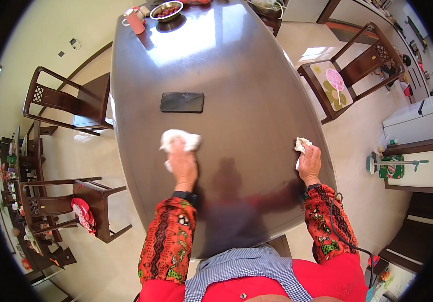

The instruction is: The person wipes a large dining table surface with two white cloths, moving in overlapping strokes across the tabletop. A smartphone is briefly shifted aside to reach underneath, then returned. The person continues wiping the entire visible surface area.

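Observation:
A glossy dark wooden table stretches out before me. My left hand presses a white cloth against the tabletop left of the middle; hand and cloth are slightly blurred. Near the table's right edge, my right hand grips a crumpled white cloth or tissue, which pokes out past the fingers. Beyond the left cloth a black smartphone lies flat, its screen dark.
At the far end stand a metal bowl of dark red fruit and a pink bottle. Wooden chairs flank the left side; the right chair carries a pink hand fan. A cable hangs by my right sleeve.

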Demonstrator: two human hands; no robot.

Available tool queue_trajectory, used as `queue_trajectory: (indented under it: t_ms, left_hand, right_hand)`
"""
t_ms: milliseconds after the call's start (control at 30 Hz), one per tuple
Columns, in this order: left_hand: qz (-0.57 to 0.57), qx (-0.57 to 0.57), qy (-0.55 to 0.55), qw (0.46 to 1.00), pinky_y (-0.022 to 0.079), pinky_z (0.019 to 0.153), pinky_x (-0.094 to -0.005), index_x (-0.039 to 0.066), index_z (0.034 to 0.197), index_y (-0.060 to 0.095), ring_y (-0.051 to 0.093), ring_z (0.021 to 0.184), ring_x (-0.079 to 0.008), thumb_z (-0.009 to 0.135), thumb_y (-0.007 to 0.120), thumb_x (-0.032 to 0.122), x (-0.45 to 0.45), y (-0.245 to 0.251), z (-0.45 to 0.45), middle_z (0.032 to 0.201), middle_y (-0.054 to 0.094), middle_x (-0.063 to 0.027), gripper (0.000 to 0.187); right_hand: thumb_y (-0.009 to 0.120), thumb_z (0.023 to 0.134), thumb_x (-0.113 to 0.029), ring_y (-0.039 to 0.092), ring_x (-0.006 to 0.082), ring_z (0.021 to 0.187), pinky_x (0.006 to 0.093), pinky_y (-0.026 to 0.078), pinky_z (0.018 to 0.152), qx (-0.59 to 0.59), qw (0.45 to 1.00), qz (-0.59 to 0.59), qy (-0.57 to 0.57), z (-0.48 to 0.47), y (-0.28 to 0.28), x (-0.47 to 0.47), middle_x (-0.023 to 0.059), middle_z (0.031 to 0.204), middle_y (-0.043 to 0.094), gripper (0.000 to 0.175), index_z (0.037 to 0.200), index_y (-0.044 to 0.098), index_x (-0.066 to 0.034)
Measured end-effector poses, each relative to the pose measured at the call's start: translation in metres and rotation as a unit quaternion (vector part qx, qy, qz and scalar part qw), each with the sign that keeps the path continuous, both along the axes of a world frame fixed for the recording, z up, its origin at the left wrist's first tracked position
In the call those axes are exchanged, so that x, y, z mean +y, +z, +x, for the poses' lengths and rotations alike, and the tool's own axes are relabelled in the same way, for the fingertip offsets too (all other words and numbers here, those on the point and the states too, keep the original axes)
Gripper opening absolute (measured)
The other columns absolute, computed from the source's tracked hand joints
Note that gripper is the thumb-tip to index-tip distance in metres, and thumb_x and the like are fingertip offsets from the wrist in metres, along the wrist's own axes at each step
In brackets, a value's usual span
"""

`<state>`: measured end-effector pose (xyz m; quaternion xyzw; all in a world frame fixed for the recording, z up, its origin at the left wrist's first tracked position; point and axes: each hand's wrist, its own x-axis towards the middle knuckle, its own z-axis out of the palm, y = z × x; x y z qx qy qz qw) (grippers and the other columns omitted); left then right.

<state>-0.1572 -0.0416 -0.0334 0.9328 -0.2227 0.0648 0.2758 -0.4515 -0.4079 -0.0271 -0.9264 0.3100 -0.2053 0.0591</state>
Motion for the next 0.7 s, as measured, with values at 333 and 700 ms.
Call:
queue_trajectory:
  t_ms: [333, 700]
  left_hand:
    - [0.037, 0.036, -0.295, 0.954, 0.03, 0.123, -0.0518, 0.01, 0.143, 0.055, 0.039, 0.152, -0.0331, 0.093, 0.064, 0.009, -0.072, 0.028, -0.033, 0.16, 0.049, -0.008, 0.051]
    - [-0.031, 0.0, -0.223, 0.974, 0.034, 0.118, -0.051, 0.001, 0.152, 0.044, 0.042, 0.147, -0.0393, 0.097, 0.063, 0.013, -0.184, 0.008, 0.05, 0.155, 0.049, -0.0232, 0.06]
  right_hand:
    - [0.065, 0.086, -0.01, 0.057, 0.0357, 0.111, 0.0475, 0.052, 0.092, -0.011, 1.0, 0.02, -0.001, 0.003, 0.011, 0.004, 0.0116, 0.118, 0.055, 0.043, 0.128, 0.064, -0.0163]
    - [0.063, 0.088, -0.011, 0.059, 0.0355, 0.11, 0.0469, 0.052, 0.091, -0.024, 0.999, 0.035, -0.002, 0.002, 0.012, 0.003, 0.0119, 0.117, 0.056, 0.037, 0.125, 0.066, -0.0152]
